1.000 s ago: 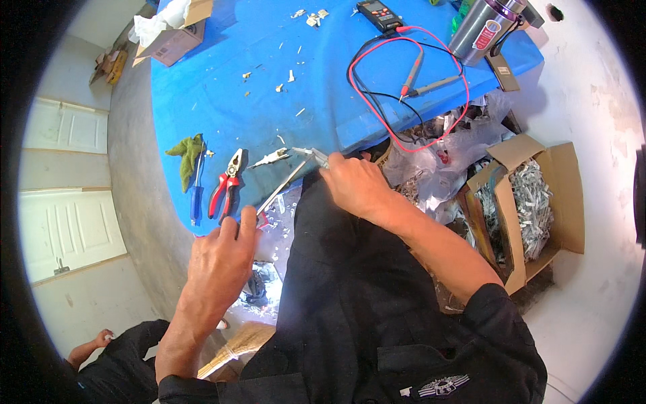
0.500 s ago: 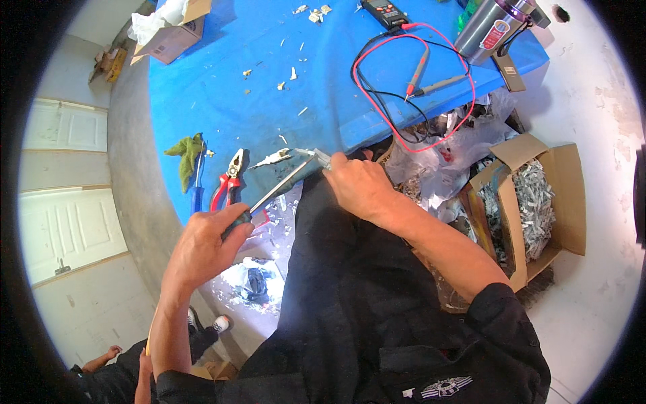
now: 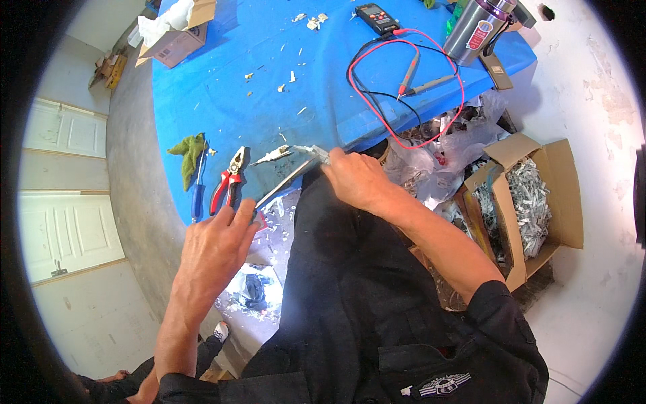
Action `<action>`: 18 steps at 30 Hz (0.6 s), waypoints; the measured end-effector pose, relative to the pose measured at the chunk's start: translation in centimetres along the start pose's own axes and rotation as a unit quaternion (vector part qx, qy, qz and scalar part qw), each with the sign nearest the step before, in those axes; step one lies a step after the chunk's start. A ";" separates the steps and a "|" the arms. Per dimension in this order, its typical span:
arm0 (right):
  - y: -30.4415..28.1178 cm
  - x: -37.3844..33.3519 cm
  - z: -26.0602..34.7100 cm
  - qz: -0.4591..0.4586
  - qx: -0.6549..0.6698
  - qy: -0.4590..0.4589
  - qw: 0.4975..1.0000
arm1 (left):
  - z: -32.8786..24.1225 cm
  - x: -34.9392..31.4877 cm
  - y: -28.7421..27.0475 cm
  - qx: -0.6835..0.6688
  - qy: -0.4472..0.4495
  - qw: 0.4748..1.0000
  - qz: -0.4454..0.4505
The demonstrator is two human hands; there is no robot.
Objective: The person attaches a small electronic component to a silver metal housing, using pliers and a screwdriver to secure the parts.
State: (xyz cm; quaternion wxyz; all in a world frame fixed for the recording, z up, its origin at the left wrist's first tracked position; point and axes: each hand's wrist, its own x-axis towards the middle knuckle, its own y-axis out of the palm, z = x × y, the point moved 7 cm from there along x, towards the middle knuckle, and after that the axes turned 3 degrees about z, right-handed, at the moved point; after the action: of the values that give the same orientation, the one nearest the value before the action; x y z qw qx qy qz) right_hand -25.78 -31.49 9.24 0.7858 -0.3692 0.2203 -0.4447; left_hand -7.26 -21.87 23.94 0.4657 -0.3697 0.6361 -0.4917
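Note:
My left hand (image 3: 217,246) is closed round a screwdriver (image 3: 286,183). Its dark handle is mostly hidden under my fingers, and the bare metal shaft slants up to the right. The shaft's tip meets a small whitish-grey part (image 3: 314,153) at the table's near edge. My right hand (image 3: 362,180) pinches that part between thumb and fingers, which cover its right end. Just left of it lies a slim white piece (image 3: 274,155) with a pointed end. Red-and-black pliers (image 3: 233,176) and a blue-handled screwdriver (image 3: 197,200) rest further left, beside a green cloth (image 3: 186,156).
The blue-covered table (image 3: 235,87) carries scattered white scraps, a multimeter (image 3: 377,19) with red and black leads, and a steel flask (image 3: 479,32). A carton of shredded strips (image 3: 566,195) stands at right, near plastic bags (image 3: 420,172). Another person's shoe (image 3: 221,330) shows lower left.
My left hand has rolled over the screwdriver's handle, covering more of it, and shifted slightly right. My right hand keeps its pinch on the part. The whole view has moved a little.

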 end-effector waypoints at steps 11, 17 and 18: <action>0.3 -0.1 -0.2 0.011 0.014 0.016 1.000 | -0.3 1.3 -0.1 -0.028 -0.021 0.998 0.055; 0.3 0.0 0.1 0.008 -0.003 0.008 1.000 | 1.0 0.8 1.2 -0.139 -0.032 0.989 0.022; 0.1 0.2 0.1 0.006 -0.007 0.005 1.000 | 1.0 0.7 1.3 -0.143 -0.023 0.989 0.009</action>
State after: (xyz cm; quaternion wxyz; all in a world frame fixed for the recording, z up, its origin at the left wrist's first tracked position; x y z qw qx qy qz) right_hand -25.59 -31.56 9.27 0.7849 -0.3712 0.2292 -0.4400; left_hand -6.51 -22.46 22.45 0.4266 -0.4385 0.6923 -0.3827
